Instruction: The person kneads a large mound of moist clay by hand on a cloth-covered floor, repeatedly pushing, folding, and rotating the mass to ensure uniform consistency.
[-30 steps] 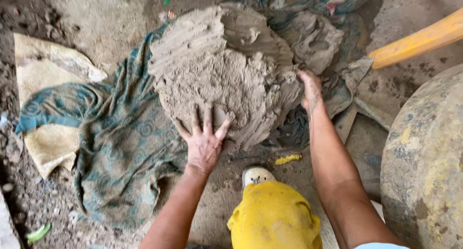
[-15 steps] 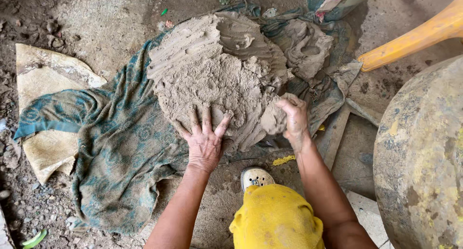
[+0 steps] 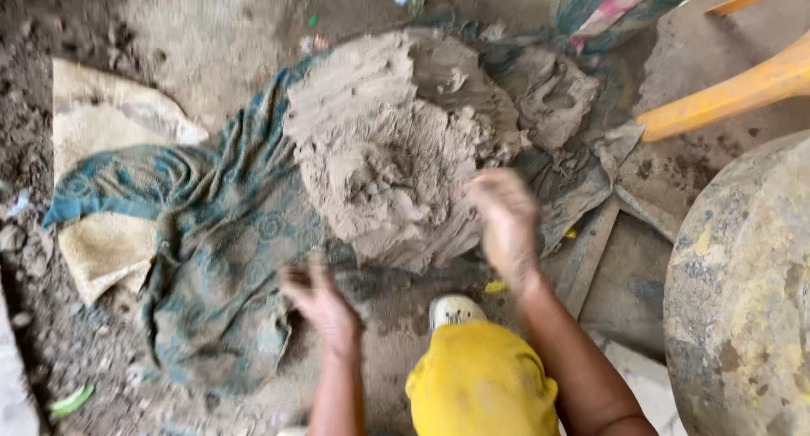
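Clay, a big grey-brown lump of it (image 3: 396,162), sits right in the middle of the shot on a crumpled teal patterned cloth (image 3: 224,259) spread over the dirt floor (image 3: 169,31). The top of the lump looks rough and crumbly, and the sides are smoother.

Your left hand (image 3: 321,305) is low in the frame, just off the near edge of the lump, over the cloth. It's blurry, but the fingers look spread and loose, with nothing in them. Your right hand (image 3: 506,216) is up against the right side of the lump, also smeared with motion blur. It looks loosely curled with the back toward the camera, and honestly you can't tell whether it has a bit of clay in it or is just touching the surface.

Other stuff around you:
- a pale cream sack or cloth (image 3: 101,140) lies under the teal one on the left
- a smaller muddy wad of cloth and clay (image 3: 553,98) sits just behind the lump on the right
- an orange plastic chair leg (image 3: 734,90) comes in from the upper right
- a big round mud-caked stone or drum (image 3: 742,292) fills the right edge
- your yellow-clad knee (image 3: 481,381) shows at the bottom, with a pale foot tip (image 3: 456,309) just past it
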